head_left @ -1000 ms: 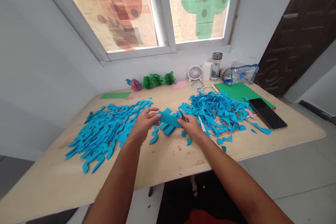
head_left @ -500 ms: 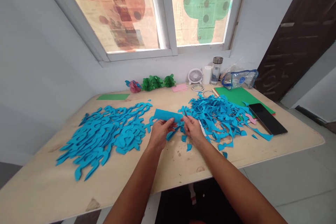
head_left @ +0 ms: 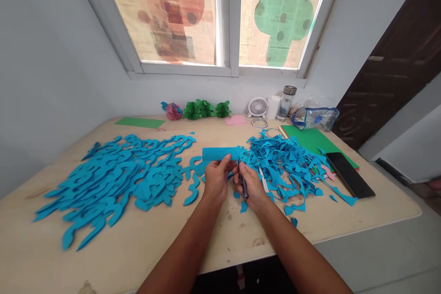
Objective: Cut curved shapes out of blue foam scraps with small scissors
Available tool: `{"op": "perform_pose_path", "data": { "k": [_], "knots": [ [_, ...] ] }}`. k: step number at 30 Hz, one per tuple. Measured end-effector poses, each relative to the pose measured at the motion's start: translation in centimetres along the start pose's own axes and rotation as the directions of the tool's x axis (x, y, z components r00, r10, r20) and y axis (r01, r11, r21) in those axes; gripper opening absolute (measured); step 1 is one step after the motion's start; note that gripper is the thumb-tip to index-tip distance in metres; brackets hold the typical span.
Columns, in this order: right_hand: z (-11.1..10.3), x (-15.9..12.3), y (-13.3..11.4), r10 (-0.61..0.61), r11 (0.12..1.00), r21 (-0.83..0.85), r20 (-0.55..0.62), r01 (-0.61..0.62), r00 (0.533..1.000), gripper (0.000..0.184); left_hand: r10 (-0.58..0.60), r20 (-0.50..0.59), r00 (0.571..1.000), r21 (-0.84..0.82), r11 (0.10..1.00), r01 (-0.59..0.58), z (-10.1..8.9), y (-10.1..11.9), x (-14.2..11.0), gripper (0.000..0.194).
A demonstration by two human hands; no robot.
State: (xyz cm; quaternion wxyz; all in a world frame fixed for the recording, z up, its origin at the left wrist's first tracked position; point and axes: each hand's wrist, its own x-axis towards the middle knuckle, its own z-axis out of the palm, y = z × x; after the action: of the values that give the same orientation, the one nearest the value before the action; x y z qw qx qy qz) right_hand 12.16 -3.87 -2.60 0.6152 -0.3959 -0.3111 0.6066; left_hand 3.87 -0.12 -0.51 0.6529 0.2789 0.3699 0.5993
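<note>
My left hand [head_left: 217, 179] pinches a folded strip of blue paper [head_left: 215, 153] by its lower right part, thumb on top. The strip lies nearly level above the table. In my right hand [head_left: 253, 186] is a pair of dark scissors [head_left: 244, 184], its blades up at the strip's right end and partly hidden by the fingers. Both hands are close together. On the left lies a heap of wavy blue paper cut-outs [head_left: 99, 179], with a few curved pieces [head_left: 193, 188] beside my left hand. Blue paper scraps [head_left: 279, 151] are piled to the right.
A black phone [head_left: 349, 174] lies on green paper [head_left: 306, 140] at the right. Along the wall stand green paper decorations [head_left: 205, 108], a small white fan [head_left: 257, 107], a glass bottle [head_left: 286, 104] and a clear pouch [head_left: 315, 118]. The wooden table [head_left: 165, 243] has its front edge near my forearms.
The scissors have turned, so their handles now show below my right fingers. The blue strip has levelled out, and the head view has shifted.
</note>
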Motion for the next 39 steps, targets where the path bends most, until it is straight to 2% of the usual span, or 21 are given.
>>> {"op": "perform_pose_path", "data": {
  "k": [9, 15, 23, 31, 39],
  "knots": [
    [0.2, -0.1, -0.2, 0.028, 0.999, 0.017, 0.028, -0.028, 0.999, 0.045, 0.055, -0.039, 0.998, -0.011, 0.998, -0.056, 0.0, -0.2, -0.3, 0.028],
    [0.3, -0.2, -0.4, 0.007, 1.0, -0.027, 0.012, -0.007, 1.0, 0.045, 0.056, 0.012, 0.998, -0.007, 0.998, -0.056, 0.2, 0.1, -0.9, 0.028],
    [0.3, -0.1, -0.2, -0.018, 0.999, -0.037, 0.018, 0.019, 1.0, 0.044, 0.065, 0.002, 0.998, -0.019, 0.998, -0.065, 0.6, 0.4, -1.4, 0.03],
    [0.2, 0.0, -0.1, -0.034, 0.999, -0.035, 0.014, 0.035, 0.999, 0.046, 0.069, 0.052, 0.996, -0.03, 0.997, -0.068, 0.6, 0.5, -1.6, 0.032],
    [0.4, 0.0, -0.2, -0.043, 0.996, -0.078, -0.01, 0.043, 0.999, 0.047, 0.075, 0.049, 0.996, -0.029, 0.997, -0.074, 0.6, 0.5, -1.6, 0.03]
  ]
}}
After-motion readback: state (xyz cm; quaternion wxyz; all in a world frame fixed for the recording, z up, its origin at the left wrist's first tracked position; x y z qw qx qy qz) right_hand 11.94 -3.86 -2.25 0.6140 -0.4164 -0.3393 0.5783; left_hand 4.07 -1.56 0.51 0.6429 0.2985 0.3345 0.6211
